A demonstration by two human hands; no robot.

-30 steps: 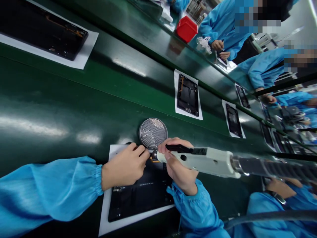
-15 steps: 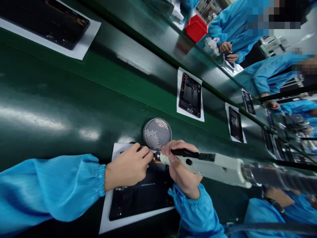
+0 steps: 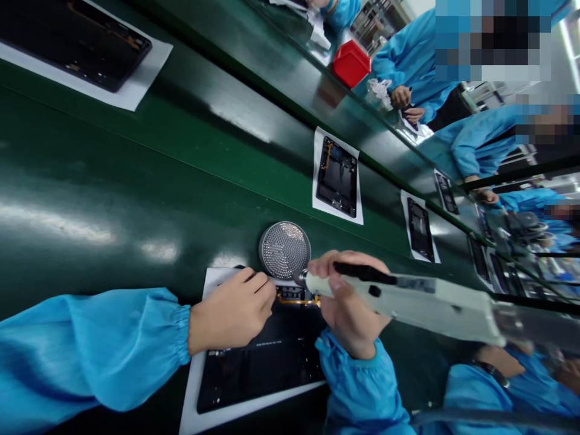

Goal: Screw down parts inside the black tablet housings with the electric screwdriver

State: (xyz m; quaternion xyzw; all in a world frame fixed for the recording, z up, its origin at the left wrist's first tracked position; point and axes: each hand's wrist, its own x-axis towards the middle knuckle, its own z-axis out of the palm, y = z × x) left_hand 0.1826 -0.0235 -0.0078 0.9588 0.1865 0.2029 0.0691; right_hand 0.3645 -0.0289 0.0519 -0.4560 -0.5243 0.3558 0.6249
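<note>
On the green belt [image 3: 90, 181], a perforated metal tray [image 3: 284, 250] sits

Factory assembly line — a long, glossy green conveyor belt [image 3: 90, 181] running aslant across the view.

Streaks of overhead light [image 3: 54, 223] along the belt; beyond it, a second green bench [image 3: 281, 72] with a red plastic bin [image 3: 351, 63], then metal shelving [image 3: 376, 15] — and a pale wall [image 3: 564, 60] in the far corner.

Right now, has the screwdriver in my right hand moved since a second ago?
Yes, the screwdriver has shifted rightward in the head view, measured against the round perforated disc.
</note>
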